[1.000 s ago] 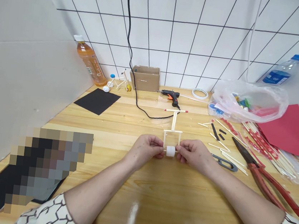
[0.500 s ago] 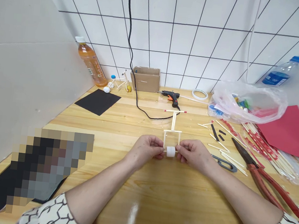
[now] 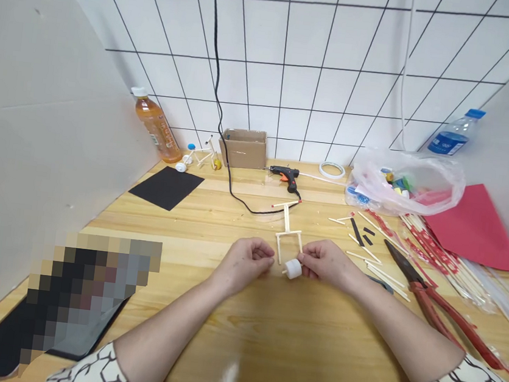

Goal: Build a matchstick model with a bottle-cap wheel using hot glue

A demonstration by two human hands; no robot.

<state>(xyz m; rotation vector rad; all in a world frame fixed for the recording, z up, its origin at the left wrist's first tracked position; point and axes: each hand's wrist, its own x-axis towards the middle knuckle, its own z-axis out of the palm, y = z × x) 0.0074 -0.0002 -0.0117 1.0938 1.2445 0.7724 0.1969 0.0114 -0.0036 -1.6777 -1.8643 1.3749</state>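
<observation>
Between my hands is a fork-shaped stick frame [image 3: 287,231] of pale thin sticks, with a red-tipped crossbar at its far end. A white wheel [image 3: 293,269], looking like bottle caps joined together, sits on a short stick axle at the near end. My right hand [image 3: 325,263] pinches where the frame's right prong meets the axle. The axle's left end sticks out free, apart from the left prong's tip. My left hand [image 3: 246,263] is just left of that prong, its fingers loosely curled and apart, with nothing in them.
A glue gun [image 3: 286,176], cardboard box [image 3: 243,150] and small stick model [image 3: 198,155] stand at the back. To the right lie red-handled pliers [image 3: 430,297], loose sticks [image 3: 387,273] and a plastic bag [image 3: 406,184] of caps. Black card [image 3: 166,187] and a tablet-like device [image 3: 82,331] are leftward.
My left hand has let go of the axle and moved slightly left. The wheel and axle have tilted, the left end swinging toward me off the left prong. The view has shifted.
</observation>
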